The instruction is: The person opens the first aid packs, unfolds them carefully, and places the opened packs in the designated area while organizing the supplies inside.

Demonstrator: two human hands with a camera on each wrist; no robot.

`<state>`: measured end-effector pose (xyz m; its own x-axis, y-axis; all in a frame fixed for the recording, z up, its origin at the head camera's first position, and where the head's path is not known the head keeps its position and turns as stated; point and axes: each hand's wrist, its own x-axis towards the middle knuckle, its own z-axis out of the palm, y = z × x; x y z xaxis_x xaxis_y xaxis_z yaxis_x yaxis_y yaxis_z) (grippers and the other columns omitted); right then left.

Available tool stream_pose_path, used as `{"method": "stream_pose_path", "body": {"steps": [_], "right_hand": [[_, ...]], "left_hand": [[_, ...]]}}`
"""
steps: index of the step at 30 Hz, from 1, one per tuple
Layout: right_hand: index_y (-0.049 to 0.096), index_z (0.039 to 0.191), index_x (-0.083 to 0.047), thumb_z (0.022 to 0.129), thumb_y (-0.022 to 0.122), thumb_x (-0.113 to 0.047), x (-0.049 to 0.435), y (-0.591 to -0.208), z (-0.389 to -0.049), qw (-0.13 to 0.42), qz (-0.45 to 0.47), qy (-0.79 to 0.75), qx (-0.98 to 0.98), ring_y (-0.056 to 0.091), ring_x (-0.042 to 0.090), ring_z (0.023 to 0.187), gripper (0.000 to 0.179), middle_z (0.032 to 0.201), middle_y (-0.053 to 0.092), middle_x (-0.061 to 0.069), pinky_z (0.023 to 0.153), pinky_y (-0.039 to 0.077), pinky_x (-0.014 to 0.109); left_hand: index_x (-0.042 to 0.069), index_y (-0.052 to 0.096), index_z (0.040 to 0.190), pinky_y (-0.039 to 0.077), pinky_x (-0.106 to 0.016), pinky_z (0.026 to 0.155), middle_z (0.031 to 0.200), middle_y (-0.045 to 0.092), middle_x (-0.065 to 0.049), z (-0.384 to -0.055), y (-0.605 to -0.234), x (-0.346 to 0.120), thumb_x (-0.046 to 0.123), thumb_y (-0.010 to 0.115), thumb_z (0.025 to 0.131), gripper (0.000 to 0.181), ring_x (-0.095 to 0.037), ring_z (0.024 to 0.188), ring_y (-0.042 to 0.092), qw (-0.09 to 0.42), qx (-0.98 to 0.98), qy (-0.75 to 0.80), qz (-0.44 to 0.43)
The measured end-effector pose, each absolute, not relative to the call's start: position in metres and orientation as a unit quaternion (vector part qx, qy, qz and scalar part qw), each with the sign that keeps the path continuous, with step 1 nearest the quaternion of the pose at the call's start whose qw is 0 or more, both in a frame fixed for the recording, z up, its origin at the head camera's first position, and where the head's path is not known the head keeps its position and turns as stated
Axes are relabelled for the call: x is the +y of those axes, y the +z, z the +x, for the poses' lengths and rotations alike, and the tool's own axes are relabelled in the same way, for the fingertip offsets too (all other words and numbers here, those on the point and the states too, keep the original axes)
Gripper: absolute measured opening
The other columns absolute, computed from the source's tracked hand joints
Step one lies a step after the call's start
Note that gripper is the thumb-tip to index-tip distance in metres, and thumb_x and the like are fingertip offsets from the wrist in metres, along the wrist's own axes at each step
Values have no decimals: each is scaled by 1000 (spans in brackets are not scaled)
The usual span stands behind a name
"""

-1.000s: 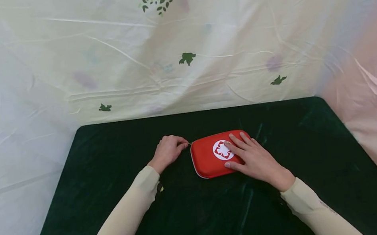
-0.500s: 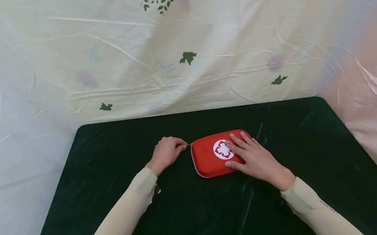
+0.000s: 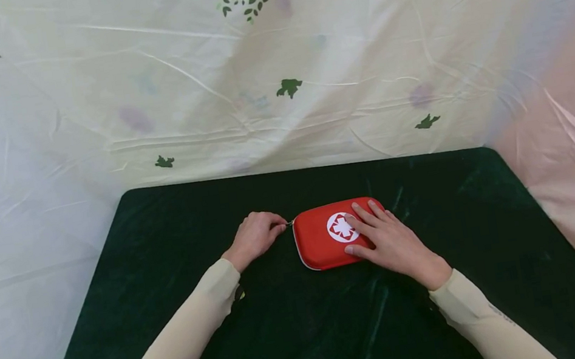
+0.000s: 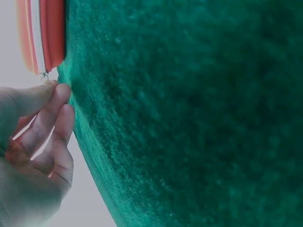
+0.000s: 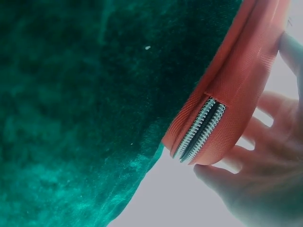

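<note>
Pinching the zip pull (image 4: 44, 75) between thumb and fingertips, the left hand (image 3: 256, 238) is just beside one end of the red case (image 3: 316, 246). The case lies flat on the green counter (image 3: 298, 337) between the two hands. The right hand (image 3: 397, 245) rests spread on its top, fingers extended, gripping nothing. Near that hand, two rows of zip teeth (image 5: 195, 127) stand apart.
</note>
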<state>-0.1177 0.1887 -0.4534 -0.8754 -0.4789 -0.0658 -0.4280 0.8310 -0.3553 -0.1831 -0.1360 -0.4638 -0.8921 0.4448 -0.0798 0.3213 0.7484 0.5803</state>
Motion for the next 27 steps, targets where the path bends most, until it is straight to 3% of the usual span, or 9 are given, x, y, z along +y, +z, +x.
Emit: {"method": "stream_pose_path", "body": {"steps": [27], "right_hand": [[39, 161, -16, 98, 64, -55, 187, -452, -116, 73, -232, -161, 956, 15, 43, 156, 78, 169, 28, 13, 122, 21, 63]], "left_hand": [[10, 77, 114, 57, -31, 76, 102, 72, -2, -174, -461, -136, 14, 71, 99, 17, -11, 78, 60, 82, 936, 238, 246]]}}
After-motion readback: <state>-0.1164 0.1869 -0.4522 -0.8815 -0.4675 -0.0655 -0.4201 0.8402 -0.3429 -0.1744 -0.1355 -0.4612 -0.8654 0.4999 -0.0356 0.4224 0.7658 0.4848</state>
